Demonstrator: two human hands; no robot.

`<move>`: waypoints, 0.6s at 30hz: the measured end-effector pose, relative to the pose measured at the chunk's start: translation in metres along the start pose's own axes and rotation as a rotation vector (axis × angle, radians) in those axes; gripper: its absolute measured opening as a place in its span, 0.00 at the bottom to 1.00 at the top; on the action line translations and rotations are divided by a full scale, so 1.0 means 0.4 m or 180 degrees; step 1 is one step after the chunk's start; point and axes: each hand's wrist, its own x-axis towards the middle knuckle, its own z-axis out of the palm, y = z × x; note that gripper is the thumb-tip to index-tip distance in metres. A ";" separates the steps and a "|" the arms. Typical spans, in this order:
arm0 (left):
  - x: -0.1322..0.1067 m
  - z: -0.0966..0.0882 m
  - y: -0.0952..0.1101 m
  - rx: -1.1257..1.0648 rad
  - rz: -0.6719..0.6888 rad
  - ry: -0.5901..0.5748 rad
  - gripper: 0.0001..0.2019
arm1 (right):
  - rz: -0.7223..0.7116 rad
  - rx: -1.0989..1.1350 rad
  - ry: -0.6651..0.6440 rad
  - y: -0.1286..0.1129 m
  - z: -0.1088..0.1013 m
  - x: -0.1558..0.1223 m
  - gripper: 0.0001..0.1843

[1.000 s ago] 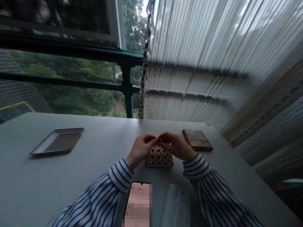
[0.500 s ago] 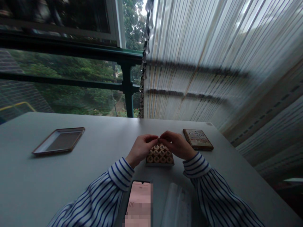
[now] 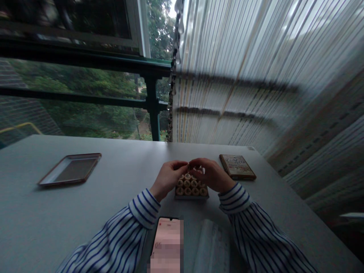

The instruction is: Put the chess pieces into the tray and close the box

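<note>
a broad lane of tabletop (image 3: 125,167) is running between the left hand (image 3: 166,180) and the shallow tray (image 3: 76,170). over the box of pieces (image 3: 192,197), that hand and the right hand (image 3: 214,175) are meeting, screening its far rows; its near edge is facing an open strip. closer in, the phone (image 3: 166,232) and translucent plastic (image 3: 212,246) are narrowing the way, leaving a slim gap between. a flat decorated case (image 3: 238,167) is hemming the right hand's far side.

1. Discs (image 3: 187,183) are sitting in a box (image 3: 192,197) on the table (image 3: 127,163).
2. A tray (image 3: 78,170) is lying at the box's nine o'clock, a case (image 3: 238,166) at two.
3. A phone (image 3: 167,232) is resting at seven, a wrapper (image 3: 213,246) at five.
</note>
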 end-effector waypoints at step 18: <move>0.049 -0.060 -0.070 0.1352 0.0330 0.0446 0.15 | 0.0018 -0.0459 0.0117 0.030 -0.004 -0.003 0.11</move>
